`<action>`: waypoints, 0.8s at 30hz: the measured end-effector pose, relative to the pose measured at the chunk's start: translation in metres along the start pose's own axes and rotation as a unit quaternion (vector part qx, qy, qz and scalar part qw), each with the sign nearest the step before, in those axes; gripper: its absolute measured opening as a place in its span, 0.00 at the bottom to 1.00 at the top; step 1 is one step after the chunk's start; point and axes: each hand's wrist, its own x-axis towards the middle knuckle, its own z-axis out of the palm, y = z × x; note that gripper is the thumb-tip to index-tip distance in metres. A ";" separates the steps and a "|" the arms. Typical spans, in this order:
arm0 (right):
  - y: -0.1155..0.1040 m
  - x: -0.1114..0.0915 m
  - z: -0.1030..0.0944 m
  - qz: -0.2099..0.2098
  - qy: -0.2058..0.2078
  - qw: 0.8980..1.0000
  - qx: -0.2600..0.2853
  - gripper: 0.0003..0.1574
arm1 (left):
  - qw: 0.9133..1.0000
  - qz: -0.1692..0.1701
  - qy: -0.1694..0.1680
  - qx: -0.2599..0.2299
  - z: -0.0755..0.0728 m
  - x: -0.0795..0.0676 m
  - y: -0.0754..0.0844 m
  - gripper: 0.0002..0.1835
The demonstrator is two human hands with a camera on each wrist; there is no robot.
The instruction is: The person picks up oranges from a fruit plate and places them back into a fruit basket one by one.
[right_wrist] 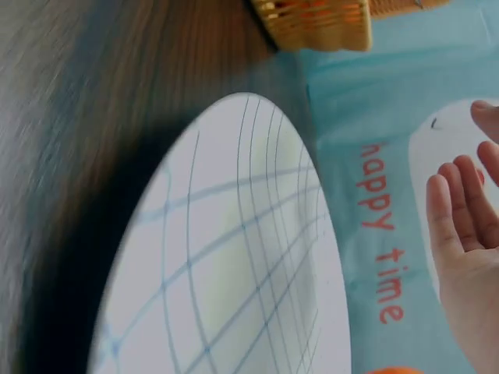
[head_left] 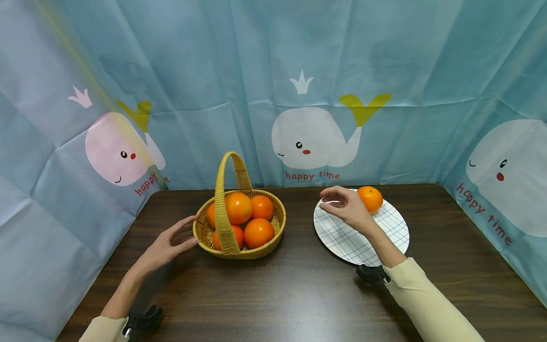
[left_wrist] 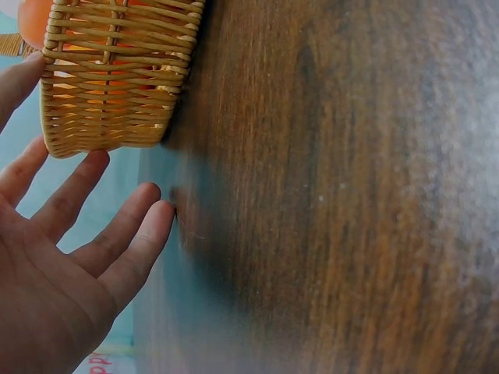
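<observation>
A yellow wicker basket (head_left: 279, 240) with a tall handle holds several oranges (head_left: 259, 232) on the left half of the table. My left hand (head_left: 164, 247) is at its left side, fingers spread, thumb and fingertips right at the rim. In the left wrist view the fingers (left_wrist: 129, 241) lie loosely along the woven wall. My right hand (head_left: 348, 209) hovers over the left part of a white plate (head_left: 389, 232) with a blue grid pattern, its fingers bent loosely around nothing. One orange (head_left: 370, 199) sits at the plate's back edge, just behind that hand.
The dark wooden table (head_left: 282, 294) reaches to a light blue curtain (head_left: 256, 95) printed with whales, which stands behind and on both sides. Black wrist straps (head_left: 372, 274) are on both forearms. Bare table lies between basket and plate.
</observation>
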 end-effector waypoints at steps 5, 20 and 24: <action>0.002 -0.007 -0.009 0.016 -0.003 1.000 -0.009 0.20 | 1.000 -0.007 0.002 0.005 0.001 -0.001 0.001 0.34; 0.004 -0.034 -0.043 0.023 -0.012 0.998 -0.054 0.19 | 1.000 0.005 -0.001 -0.012 0.000 0.000 -0.002 0.34; 0.004 -0.042 -0.053 0.019 -0.004 0.997 -0.068 0.18 | 1.000 0.005 -0.004 -0.013 -0.001 0.000 -0.002 0.34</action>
